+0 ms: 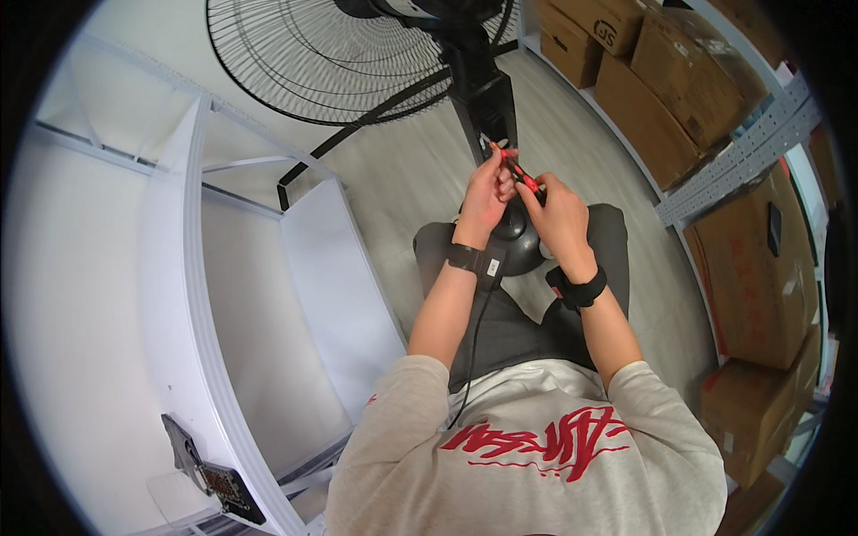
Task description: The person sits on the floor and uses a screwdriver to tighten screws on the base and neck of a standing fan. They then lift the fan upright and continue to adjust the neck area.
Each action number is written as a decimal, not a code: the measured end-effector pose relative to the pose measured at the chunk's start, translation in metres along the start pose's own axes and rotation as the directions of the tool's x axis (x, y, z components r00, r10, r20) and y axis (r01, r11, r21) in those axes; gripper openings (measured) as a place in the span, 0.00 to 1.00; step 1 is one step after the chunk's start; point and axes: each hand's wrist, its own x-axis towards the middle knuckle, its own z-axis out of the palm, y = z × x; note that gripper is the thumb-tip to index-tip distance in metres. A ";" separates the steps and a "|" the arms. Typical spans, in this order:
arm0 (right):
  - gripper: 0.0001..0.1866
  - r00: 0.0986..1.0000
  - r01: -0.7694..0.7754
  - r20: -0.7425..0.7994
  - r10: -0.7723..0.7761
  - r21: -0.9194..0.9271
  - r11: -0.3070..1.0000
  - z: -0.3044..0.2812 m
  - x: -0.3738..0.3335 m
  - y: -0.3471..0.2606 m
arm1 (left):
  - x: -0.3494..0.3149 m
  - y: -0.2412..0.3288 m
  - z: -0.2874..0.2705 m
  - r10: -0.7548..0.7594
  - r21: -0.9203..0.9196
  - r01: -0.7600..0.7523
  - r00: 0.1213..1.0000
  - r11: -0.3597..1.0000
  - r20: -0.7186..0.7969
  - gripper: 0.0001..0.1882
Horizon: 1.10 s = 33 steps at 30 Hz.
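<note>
A black standing fan [483, 85] rises in front of me, its wire cage up and to the left. My right hand [560, 217] is closed around the near end of a slim red-and-black hand tool [529, 181], perhaps a screwdriver. At the tool's far end, against the fan's post, the fingers of my left hand [485, 198] are pinched together. Something small and orange-red shows at those fingertips, and whether it is part of the tool I cannot make out. Below my hands the fan's round base [518, 246] sits between my knees.
White metal shelving [192, 223] stands close on my left, with a small dark device [231, 491] on its frame. Cardboard boxes [755, 259] fill the rack on my right, and a dark phone-like object [774, 229] lies on one. A cable [474, 348] hangs from my left wrist strap.
</note>
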 end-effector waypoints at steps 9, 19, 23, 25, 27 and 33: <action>0.19 0.994 -0.046 0.103 0.046 -0.003 0.999 0.003 0.007 0.001 | 0.000 0.011 0.006 -0.036 0.008 0.036 0.999 0.999 -0.019 0.20; 0.21 0.983 -0.116 0.158 0.098 0.114 0.987 0.006 0.009 0.000 | -0.004 0.010 0.012 0.008 0.013 -0.007 0.997 1.000 -0.074 0.21; 0.22 0.927 -0.289 0.313 0.207 0.243 0.926 0.009 0.016 0.009 | -0.005 0.012 0.014 -0.003 0.017 0.005 0.996 1.000 -0.094 0.21; 0.22 0.956 -0.199 0.248 0.153 0.168 0.966 0.008 0.014 0.008 | -0.004 0.012 0.016 -0.005 0.022 0.007 0.995 1.000 -0.101 0.21; 0.22 0.980 -0.113 0.172 0.099 0.078 0.990 0.008 0.011 0.003 | -0.007 0.012 0.017 -0.005 0.022 0.008 0.992 1.000 -0.128 0.22; 0.23 0.964 -0.203 0.221 0.146 0.260 0.944 0.011 0.015 0.010 | -0.002 0.013 0.016 0.021 0.087 -0.012 0.994 0.996 -0.109 0.21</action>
